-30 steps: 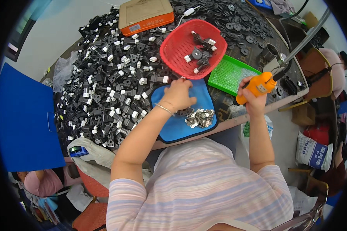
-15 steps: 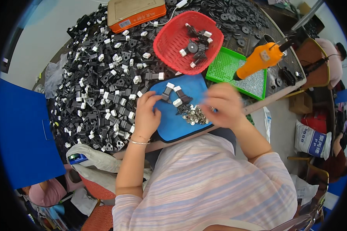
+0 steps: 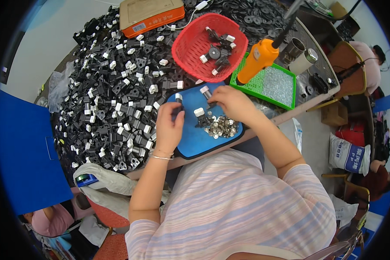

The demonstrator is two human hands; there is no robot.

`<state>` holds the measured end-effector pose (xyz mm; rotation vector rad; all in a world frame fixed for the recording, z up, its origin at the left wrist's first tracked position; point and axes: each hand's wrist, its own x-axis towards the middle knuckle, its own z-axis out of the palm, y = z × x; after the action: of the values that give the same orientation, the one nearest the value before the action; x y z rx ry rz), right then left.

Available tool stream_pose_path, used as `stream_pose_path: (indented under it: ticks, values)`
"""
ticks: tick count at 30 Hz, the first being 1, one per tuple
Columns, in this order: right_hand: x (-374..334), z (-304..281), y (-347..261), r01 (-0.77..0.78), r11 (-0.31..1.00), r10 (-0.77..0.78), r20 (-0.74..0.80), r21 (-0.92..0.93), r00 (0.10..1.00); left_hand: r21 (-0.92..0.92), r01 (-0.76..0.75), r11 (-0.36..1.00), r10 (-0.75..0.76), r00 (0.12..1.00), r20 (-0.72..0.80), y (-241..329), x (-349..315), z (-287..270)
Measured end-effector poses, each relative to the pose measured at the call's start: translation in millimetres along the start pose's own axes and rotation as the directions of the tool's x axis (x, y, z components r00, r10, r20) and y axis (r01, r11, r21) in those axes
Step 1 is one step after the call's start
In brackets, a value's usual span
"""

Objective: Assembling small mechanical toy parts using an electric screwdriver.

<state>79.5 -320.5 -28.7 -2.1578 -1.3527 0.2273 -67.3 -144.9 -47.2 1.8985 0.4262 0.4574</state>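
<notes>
My left hand (image 3: pixel 170 128) is closed on a black plastic part with a white end (image 3: pixel 178 99), over the left side of the blue mat (image 3: pixel 190 145). In my right hand (image 3: pixel 236 104), fingertips pinch a second black plastic part with a white end (image 3: pixel 206 92) near the mat's far edge. Between and just below the hands, a third such part (image 3: pixel 199 113) lies on the mat. Touching it on the right is a heap of small round silver metal pieces (image 3: pixel 223 127). My fingers hide the lower ends of both held parts.
A large pile of black-and-white parts (image 3: pixel 112 93) covers the left. Beyond the mat stands a red basket (image 3: pixel 184 65) holding several assemblies. An orange electric screwdriver (image 3: pixel 259 60) hangs over a green tray (image 3: pixel 286 105) of small silver pieces. Black discs (image 3: pixel 255 17) lie at the back.
My right hand has moved from the metal pieces up and left to a black part and pinches it. My left hand has closed on another. The screwdriver has swung left.
</notes>
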Motion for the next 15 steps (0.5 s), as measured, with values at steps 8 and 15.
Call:
stream_pose_path:
  ticks: [8,15]
  values:
    - [-4.5,8.3,-17.6,0.007,0.979,0.003,-0.054,0.202,0.999,0.686,-0.089,0.722,0.054,0.996,0.073,19.8,-29.9,-3.3]
    - [8.7,31.1,-29.7,-0.075,0.972,0.065,0.051,0.221,0.997,0.805,-0.070,0.589,-0.027,0.994,0.107,16.9,-27.5,-6.0]
